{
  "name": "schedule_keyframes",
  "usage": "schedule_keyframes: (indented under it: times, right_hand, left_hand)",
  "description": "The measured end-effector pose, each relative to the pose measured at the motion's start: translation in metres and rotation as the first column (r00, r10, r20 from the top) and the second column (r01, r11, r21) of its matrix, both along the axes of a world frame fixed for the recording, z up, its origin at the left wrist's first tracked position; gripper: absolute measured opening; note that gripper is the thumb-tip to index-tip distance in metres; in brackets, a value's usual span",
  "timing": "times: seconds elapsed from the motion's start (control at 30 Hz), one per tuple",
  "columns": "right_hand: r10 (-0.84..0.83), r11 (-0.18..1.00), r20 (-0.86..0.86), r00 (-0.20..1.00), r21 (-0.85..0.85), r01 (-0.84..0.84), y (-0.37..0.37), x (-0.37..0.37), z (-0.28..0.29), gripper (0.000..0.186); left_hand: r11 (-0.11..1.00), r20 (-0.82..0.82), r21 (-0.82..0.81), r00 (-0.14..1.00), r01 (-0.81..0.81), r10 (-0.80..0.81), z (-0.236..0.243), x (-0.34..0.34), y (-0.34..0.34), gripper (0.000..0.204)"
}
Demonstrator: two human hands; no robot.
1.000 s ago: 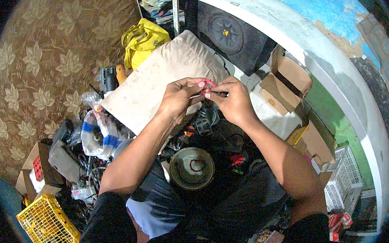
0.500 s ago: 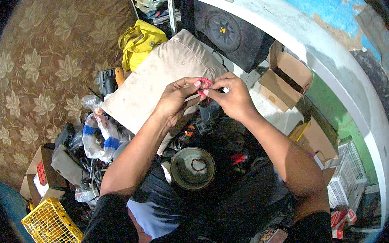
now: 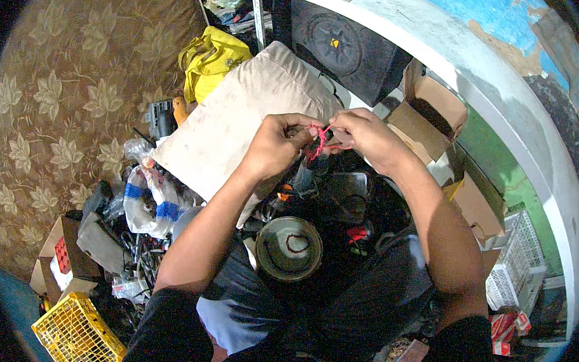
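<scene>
A thin, knotted red cord [image 3: 319, 144] runs between my two hands, over the near edge of a beige cushion. The fingers of my left hand [image 3: 272, 145] pinch its left part. With bent fingertips my right hand [image 3: 372, 138] grips a strand on the right, and a loose piece slants below between the hands. How the strands cross is too small to tell. Between my legs stands a round metal bowl [image 3: 271, 256], below both hands; a small dark reddish loop [image 3: 297, 243] lies inside it.
The cushion [image 3: 241, 109] lies beyond my left forearm, beside a yellow bag [image 3: 210, 62]. A black speaker [image 3: 344, 46] stands at the back. Open cardboard boxes [image 3: 416, 130] and a white basket [image 3: 515, 263] are on the right; a yellow crate [image 3: 78, 333] is at lower left.
My hands have drawn a little apart, the right one moving right. More of the red cord shows between them, stretched out where it was bunched before.
</scene>
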State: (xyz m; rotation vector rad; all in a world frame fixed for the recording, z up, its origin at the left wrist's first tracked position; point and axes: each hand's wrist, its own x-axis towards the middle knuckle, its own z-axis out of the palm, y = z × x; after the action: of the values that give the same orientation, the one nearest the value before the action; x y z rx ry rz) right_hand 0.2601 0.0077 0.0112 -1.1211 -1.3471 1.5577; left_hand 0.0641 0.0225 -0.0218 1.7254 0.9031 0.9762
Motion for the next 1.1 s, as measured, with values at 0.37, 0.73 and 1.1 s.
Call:
schedule_keyframes:
  times: [0.37, 0.73, 1.1]
  right_hand:
    - [-0.351, 0.704, 0.638, 0.686, 0.663, -0.256, 0.004, 0.025, 0.008, 0.017]
    - [-0.337, 0.802, 0.54, 0.771, 0.594, -0.065, 0.029, 0.029, -0.028, 0.021]
    - [-0.069, 0.943, 0.405, 0.912, 0.326, -0.074, 0.023, 0.0, -0.055, 0.017]
  left_hand:
    - [0.999, -0.264, -0.036, 0.964, 0.03, -0.038, 0.007, -0.02, 0.001, 0.016]
    - [0.929, 0.17, -0.358, 0.985, 0.092, -0.032, 0.019, -0.021, -0.001, 0.023]
    - [0.89, 0.323, -0.426, 0.946, 0.161, -0.017, 0.005, -0.018, -0.002, 0.023]
